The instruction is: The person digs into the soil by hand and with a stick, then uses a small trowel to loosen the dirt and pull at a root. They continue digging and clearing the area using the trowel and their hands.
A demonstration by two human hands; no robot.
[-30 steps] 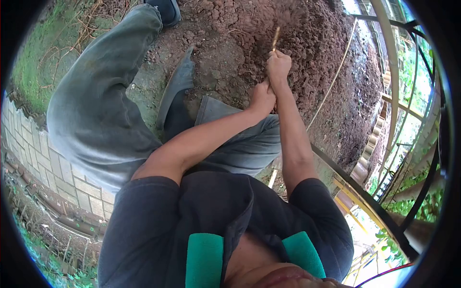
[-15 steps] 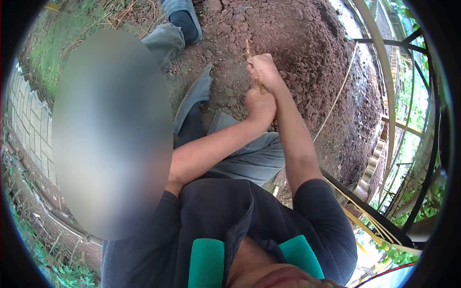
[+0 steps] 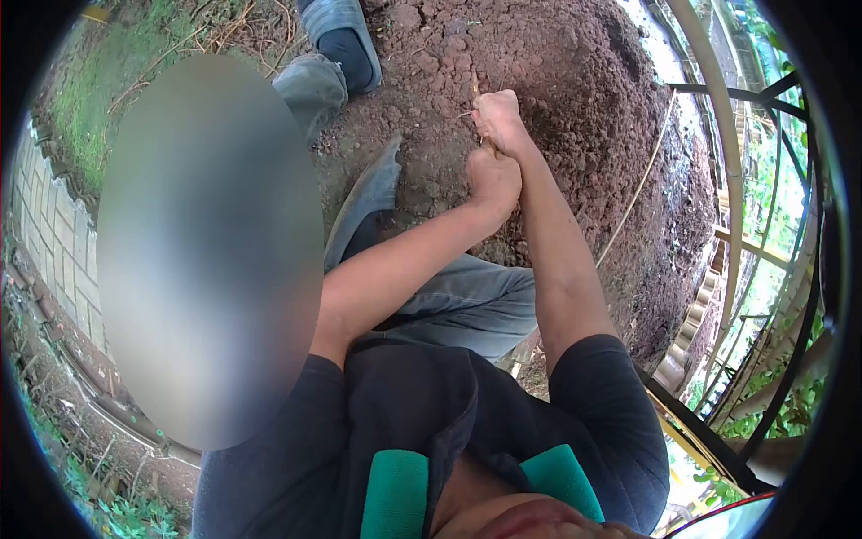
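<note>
Both my hands are wrapped around a thin brown stick, one behind the other. My right hand is closed around it farther from my body, and the tip pokes out beyond that fist over the soil. Nearer to me, my left hand is closed right behind the right one, its knuckles close to the right wrist. A short piece of the stick shows between the two fists; the rest is hidden in the fingers. Loose brown soil lies beneath and around the hands.
Bent legs in grey-blue trousers are below my arms. A grey-blue slipper and another slipper on a foot rest on the ground. A blurred oval covers the left. Brick paving and a dark metal frame stand at the sides.
Both fists, still around the stick, appear slightly farther right. The right one also sits a little closer to the left. The whole view has shifted slightly.
</note>
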